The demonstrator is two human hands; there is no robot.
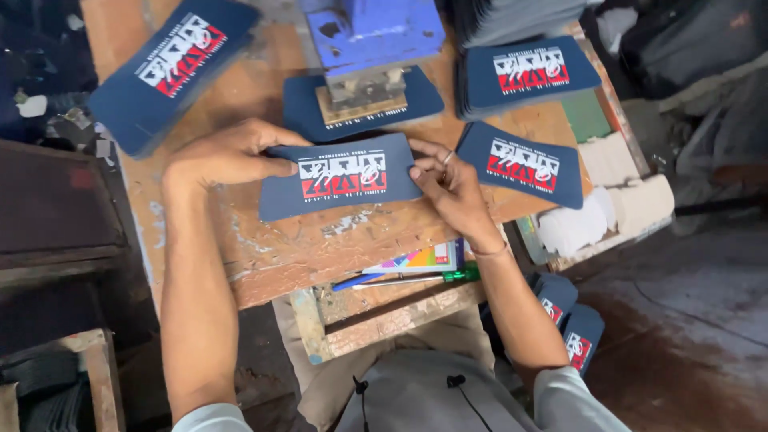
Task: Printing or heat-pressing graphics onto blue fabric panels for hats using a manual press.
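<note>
Both hands pinch one dark blue fabric piece (340, 178) by its short ends: the left hand (228, 156) closed on its left edge, the right hand (448, 184) on its right. It lies flat on the worn wooden table (272, 256), its red-and-white print facing up, just near of the blue press (370, 48).

The blue press (372, 32) is cut off by the top edge; beneath it, the navy fabric piece (416, 100) is half hidden.
</note>
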